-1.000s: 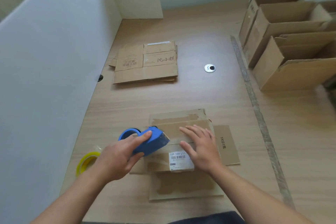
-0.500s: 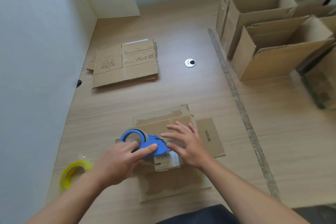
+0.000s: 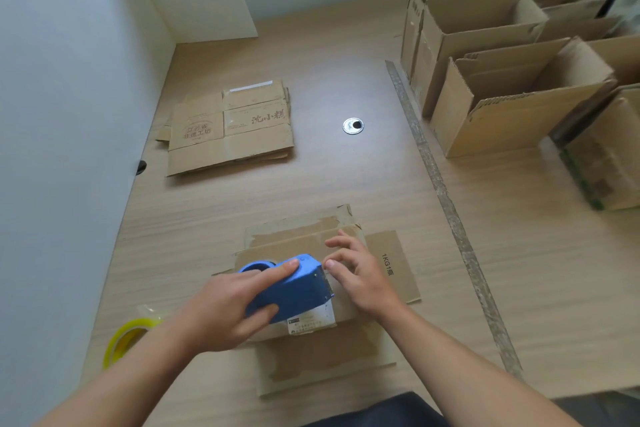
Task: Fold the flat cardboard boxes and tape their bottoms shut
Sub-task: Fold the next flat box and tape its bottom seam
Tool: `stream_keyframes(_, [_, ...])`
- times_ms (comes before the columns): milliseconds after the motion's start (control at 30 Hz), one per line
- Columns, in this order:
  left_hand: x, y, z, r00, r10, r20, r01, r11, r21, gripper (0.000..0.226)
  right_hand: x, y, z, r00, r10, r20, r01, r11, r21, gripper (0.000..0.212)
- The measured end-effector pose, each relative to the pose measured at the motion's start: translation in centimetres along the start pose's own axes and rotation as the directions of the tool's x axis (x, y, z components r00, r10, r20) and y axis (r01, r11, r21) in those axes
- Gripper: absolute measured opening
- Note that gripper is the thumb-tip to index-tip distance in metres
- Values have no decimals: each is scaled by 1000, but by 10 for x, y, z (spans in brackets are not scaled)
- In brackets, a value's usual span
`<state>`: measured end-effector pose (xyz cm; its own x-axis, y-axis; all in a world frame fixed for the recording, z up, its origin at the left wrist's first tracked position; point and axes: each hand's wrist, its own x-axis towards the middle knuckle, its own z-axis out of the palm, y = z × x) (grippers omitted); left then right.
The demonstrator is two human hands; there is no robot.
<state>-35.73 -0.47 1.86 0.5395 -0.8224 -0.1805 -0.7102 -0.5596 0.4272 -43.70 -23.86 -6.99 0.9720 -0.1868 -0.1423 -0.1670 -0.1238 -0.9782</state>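
Tape is kept in reserve as a yellowish tape roll (image 3: pixel 128 340) at the near left of the wooden table (image 3: pixel 346 184), well apart from the work. Just to its right, the left hand (image 3: pixel 221 312) is clamped round the blue tape dispenser (image 3: pixel 291 288). The forefinger is laid along its top, presumably so that the toothed end can be steered and pressed down. At the far left centre, a stack of flat cardboard boxes (image 3: pixel 228 128) is set aside for later folding. The dispenser is held over the white-labelled cardboard box (image 3: pixel 301 239) at the near centre, its toothed end turned right toward the flaps. The box thus lies under and to the right of the grip, not within it. The right hand (image 3: pixel 363 274) is laid on the flaps just beside that toothed end, fingers spread and lightly bent with nothing held, apparently to keep the flaps down for taping. At the far right, folded open boxes (image 3: pixel 502 107) are lined up out of the way.
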Motion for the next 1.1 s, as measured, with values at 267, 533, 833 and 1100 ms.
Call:
stream_keyframes(267, [19, -7, -18, 967, -149, 205, 167, 983, -75, 66, 4, 1, -12, 984, 134, -118, -110, 975, 192, 31])
stream_keyframes(533, [51, 5, -17, 907, -237, 347, 301, 942, -145, 65, 12, 7, -18, 932, 301, -202, -175, 862, 476, 10])
stream_keyframes(833, [71, 14, -13, 887, -237, 397, 281, 958, -55, 71, 2, 12, -43, 801, 502, -325, -269, 789, 552, 19])
stream_keyframes(1100, [82, 23, -14, 852, -241, 466, 275, 962, -5, 72, -18, 28, -90, 702, 635, -322, -406, 728, 552, 20])
